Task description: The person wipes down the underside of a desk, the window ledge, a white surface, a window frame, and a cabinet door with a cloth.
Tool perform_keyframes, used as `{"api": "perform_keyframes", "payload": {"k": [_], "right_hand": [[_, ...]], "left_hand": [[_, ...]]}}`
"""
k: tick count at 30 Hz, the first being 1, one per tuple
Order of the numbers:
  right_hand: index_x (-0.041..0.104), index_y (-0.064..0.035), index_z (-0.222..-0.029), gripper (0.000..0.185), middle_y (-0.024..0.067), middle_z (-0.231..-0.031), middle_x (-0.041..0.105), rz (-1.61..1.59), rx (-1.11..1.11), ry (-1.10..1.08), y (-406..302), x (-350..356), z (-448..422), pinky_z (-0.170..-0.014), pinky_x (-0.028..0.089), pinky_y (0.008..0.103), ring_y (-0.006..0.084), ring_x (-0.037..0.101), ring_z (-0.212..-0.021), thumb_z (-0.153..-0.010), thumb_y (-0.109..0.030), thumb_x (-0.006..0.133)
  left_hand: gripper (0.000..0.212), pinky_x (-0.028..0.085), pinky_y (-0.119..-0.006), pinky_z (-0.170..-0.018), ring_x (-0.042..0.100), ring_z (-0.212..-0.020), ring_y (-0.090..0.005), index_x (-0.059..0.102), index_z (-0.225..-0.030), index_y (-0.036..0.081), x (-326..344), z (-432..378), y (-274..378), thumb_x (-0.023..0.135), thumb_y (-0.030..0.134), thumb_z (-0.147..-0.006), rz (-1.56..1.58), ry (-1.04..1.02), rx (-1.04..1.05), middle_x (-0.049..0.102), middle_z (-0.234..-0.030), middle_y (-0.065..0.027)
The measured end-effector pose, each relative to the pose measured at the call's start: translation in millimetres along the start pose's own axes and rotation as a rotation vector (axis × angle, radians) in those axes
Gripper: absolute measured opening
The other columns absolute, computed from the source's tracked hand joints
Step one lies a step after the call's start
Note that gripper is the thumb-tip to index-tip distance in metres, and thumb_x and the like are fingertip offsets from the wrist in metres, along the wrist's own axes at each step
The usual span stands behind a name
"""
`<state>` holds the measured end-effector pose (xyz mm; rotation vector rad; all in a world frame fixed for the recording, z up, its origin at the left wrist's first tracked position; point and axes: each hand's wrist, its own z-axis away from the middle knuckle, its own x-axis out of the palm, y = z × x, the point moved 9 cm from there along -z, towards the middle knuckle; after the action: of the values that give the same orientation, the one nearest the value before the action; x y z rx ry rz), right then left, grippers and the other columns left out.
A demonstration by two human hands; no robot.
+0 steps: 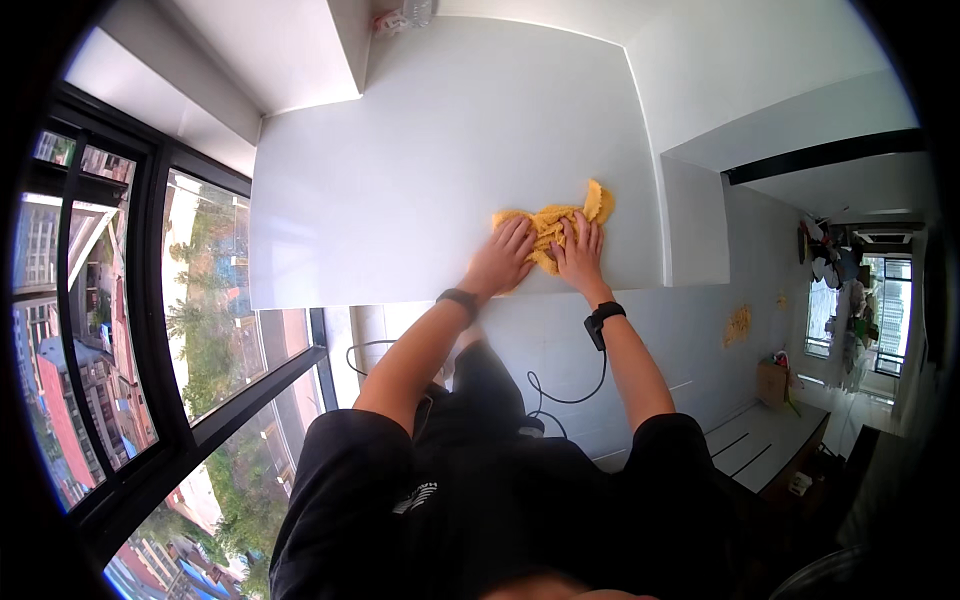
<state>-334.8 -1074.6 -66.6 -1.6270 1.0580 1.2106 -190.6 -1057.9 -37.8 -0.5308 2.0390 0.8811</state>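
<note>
A crumpled yellow terry-like cloth (555, 223) lies bunched on a smooth white surface (450, 150). My left hand (502, 255) presses on the cloth's left part with the fingers over its folds. At its right part, my right hand (580, 251) bears down with bent fingers and has fabric gathered under it. One corner of the cloth sticks up beyond my right fingers. Each wrist wears a black band, and a small dark device sits on the right one. The palms and the cloth beneath them are hidden.
Black-framed windows (176, 300) stand close on the left. White wall blocks (697, 225) border the surface on the right. A dark cable (570, 401) loops below its front edge. A clear plastic item (417, 11) sits at the far end. A cardboard box (772, 382) is lower right.
</note>
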Motion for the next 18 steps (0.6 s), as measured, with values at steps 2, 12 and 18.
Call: {"api": "perform_keyframes", "payload": {"k": [2,12,18], "right_hand": [[0.042,-0.0084,-0.137,0.055,0.0166,-0.146,0.028,-0.023,-0.028,0.02,-33,0,18,-0.109,0.018,0.0624,0.0482,0.026,-0.131,-0.091,-0.035,0.057],[0.045,-0.0089,-0.137,0.058,0.0162,-0.146,0.031,-0.073,-0.167,0.004,-133,13,-27,-0.109,0.019,0.0612,0.0462,0.028,-0.131,-0.088,-0.036,0.061],[0.05,-0.0082,-0.133,0.051,0.0123,-0.146,0.033,-0.042,-0.24,0.042,-118,25,-96,-0.109,0.023,0.0588,0.0424,0.03,-0.131,-0.09,-0.033,0.06]], "left_hand": [[0.053,0.03,-0.044,-0.112,0.035,-0.134,-0.0348,0.051,-0.128,-0.003,-11,29,-6,0.059,0.03,-0.086,0.048,-0.13,-0.053,0.043,-0.139,-0.0204],[0.051,0.026,-0.043,-0.114,0.033,-0.137,-0.0298,0.049,-0.13,0.004,-64,86,-71,0.057,0.028,-0.086,-0.035,-0.101,-0.268,0.041,-0.143,-0.0157],[0.048,0.028,-0.042,-0.112,0.035,-0.134,-0.0327,0.051,-0.127,-0.001,-56,24,-118,0.055,0.027,-0.088,-0.139,-0.045,-0.291,0.043,-0.139,-0.0179]]}}
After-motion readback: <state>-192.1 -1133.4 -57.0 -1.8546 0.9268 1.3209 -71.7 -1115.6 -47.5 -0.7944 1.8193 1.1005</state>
